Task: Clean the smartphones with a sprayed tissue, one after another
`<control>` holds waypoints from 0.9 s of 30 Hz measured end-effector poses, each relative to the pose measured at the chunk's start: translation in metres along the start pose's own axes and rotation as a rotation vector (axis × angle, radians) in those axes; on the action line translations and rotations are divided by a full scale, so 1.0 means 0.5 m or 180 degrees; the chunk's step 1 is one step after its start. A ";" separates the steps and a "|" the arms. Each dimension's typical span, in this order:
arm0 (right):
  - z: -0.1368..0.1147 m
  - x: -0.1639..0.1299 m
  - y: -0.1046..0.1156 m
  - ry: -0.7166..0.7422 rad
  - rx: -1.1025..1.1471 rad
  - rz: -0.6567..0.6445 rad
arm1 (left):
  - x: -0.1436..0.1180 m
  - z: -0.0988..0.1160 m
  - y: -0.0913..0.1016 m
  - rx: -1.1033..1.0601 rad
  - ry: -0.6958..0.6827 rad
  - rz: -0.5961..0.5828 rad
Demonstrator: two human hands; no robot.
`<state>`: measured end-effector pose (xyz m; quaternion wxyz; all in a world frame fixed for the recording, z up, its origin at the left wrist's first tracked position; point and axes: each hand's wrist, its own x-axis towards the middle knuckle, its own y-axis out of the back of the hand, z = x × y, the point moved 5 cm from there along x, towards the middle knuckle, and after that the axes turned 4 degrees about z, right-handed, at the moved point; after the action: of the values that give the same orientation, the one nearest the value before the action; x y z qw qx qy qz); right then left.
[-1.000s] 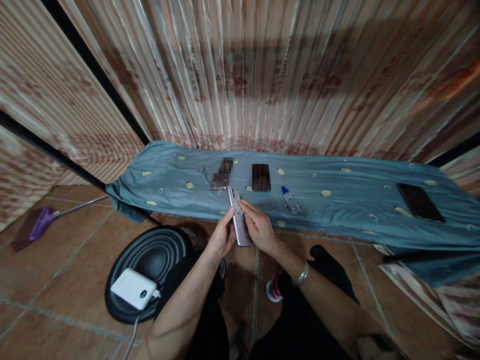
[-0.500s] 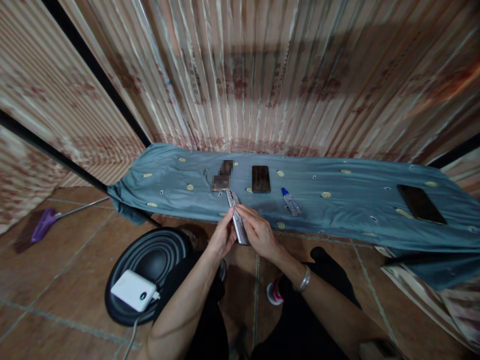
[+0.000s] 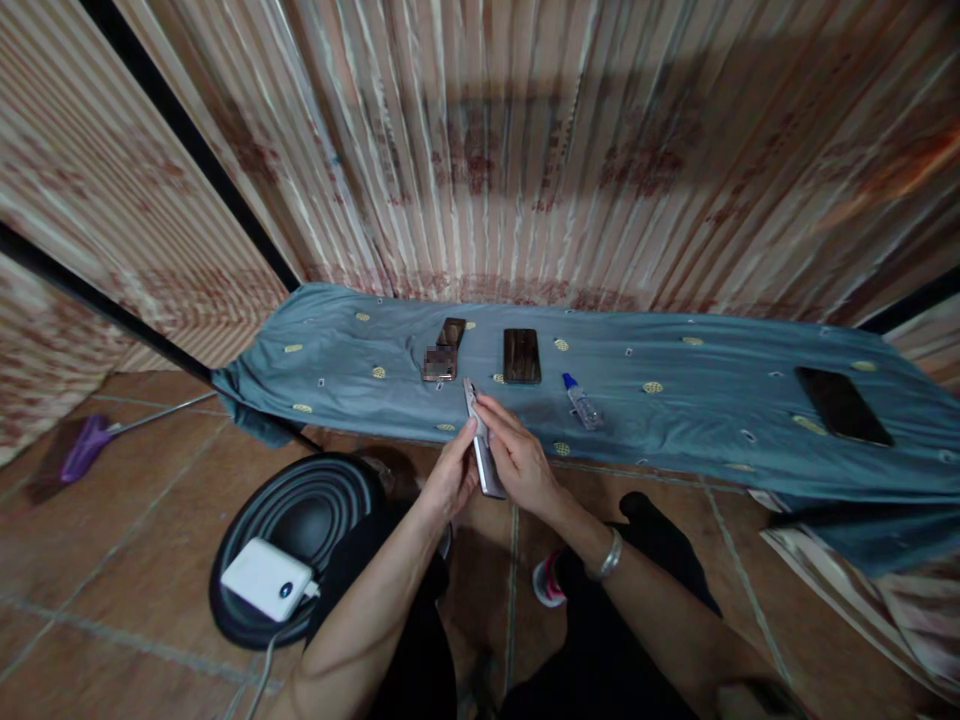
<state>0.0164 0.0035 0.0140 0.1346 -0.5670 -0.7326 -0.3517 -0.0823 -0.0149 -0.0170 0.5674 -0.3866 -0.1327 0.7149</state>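
A thin silver-grey phone point(image 3: 487, 470) is held edge-on between my two hands, in front of the bench's near edge. My left hand point(image 3: 452, 472) grips its left side, thumb along the edge. From the right, my right hand point(image 3: 521, 455) presses its fingers against the phone's other face, a silver bangle on that wrist. Beyond the hands, a dark phone point(image 3: 522, 356) lies on the blue cloth. Left of it are a second dark phone point(image 3: 451, 332) and a partly blurred phone-like piece point(image 3: 440, 364). A small clear bottle with a blue cap point(image 3: 582, 402) rests to the right.
Blue patterned cloth point(image 3: 697, 400) covers the long bench, with another black phone point(image 3: 844, 405) at its right. A white power bank point(image 3: 270, 580) with a cable sits on a black round stool point(image 3: 232, 615) at lower left. A purple broom point(image 3: 86, 448) lies on the tiled floor.
The phone in my hands has shifted slightly right and towards me, and its top end has come away from the blurred piece on the cloth. Both hands still hold it.
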 end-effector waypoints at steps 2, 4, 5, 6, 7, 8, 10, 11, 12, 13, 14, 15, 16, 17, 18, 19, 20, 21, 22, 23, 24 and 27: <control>0.002 0.001 0.001 -0.0016 0.0007 0.0002 | 0.001 -0.003 0.002 0.0019 -0.0008 -0.0032; 0.003 0.003 0.003 -0.0011 0.0006 -0.0010 | 0.000 -0.006 0.002 0.0069 0.0006 -0.0053; 0.004 0.004 0.004 -0.0014 -0.0001 -0.0015 | -0.001 -0.007 0.002 0.0094 0.0015 -0.0066; 0.005 0.005 0.005 -0.0019 -0.0013 -0.0013 | -0.002 -0.008 0.001 0.0114 0.0020 -0.0083; 0.006 0.006 0.007 -0.0025 -0.0030 -0.0010 | -0.004 -0.009 -0.001 0.0126 0.0018 -0.0101; 0.007 0.007 0.008 -0.0032 -0.0047 -0.0006 | -0.005 -0.009 -0.002 0.0130 0.0008 -0.0117; 0.009 0.008 0.010 -0.0036 -0.0076 -0.0007 | -0.009 -0.009 -0.006 0.0128 -0.0027 -0.0138; 0.009 0.009 0.011 -0.0030 -0.0087 -0.0015 | -0.010 -0.009 -0.007 0.0136 -0.0033 -0.0144; 0.009 0.009 0.011 -0.0021 -0.0097 -0.0023 | -0.012 -0.009 -0.008 0.0151 -0.0036 -0.0148; 0.010 0.010 0.012 -0.0009 -0.0107 -0.0027 | -0.013 -0.009 -0.009 0.0167 -0.0044 -0.0147; 0.010 0.010 0.012 0.0007 -0.0118 -0.0027 | -0.014 -0.008 -0.010 0.0186 -0.0055 -0.0142; 0.011 0.010 0.013 0.0023 -0.0132 -0.0026 | -0.015 -0.008 -0.011 0.0207 -0.0064 -0.0137; 0.011 0.011 0.013 0.0035 -0.0146 -0.0024 | -0.017 -0.008 -0.011 0.0227 -0.0068 -0.0135; 0.013 0.012 0.014 0.0039 -0.0158 -0.0024 | -0.018 -0.009 -0.012 0.0246 -0.0065 -0.0140; 0.014 0.012 0.015 0.0037 -0.0168 -0.0025 | -0.019 -0.010 -0.013 0.0264 -0.0051 -0.0147; 0.017 0.013 0.016 0.0028 -0.0177 -0.0023 | -0.021 -0.011 -0.015 0.0281 -0.0028 -0.0154; 0.019 0.014 0.018 0.0018 -0.0186 -0.0017 | -0.023 -0.013 -0.016 0.0295 0.0003 -0.0160; 0.021 0.015 0.020 0.0010 -0.0193 -0.0006 | -0.024 -0.015 -0.018 0.0304 0.0035 -0.0159; 0.023 0.016 0.022 0.0005 -0.0198 0.0009 | -0.026 -0.017 -0.019 0.0312 0.0072 -0.0152; 0.025 0.017 0.023 0.0002 -0.0201 0.0028 | -0.028 -0.018 -0.021 0.0317 0.0108 -0.0141; 0.026 0.018 0.025 -0.0003 -0.0203 0.0045 | -0.029 -0.020 -0.023 0.0320 0.0139 -0.0130; 0.031 0.019 0.028 -0.0049 -0.0211 0.0046 | -0.033 -0.021 -0.028 0.0325 0.0187 -0.0113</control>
<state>0.0294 0.0223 0.0136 0.1127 -0.5790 -0.7175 -0.3704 -0.0641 -0.0283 -0.0086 0.6026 -0.3756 -0.0862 0.6988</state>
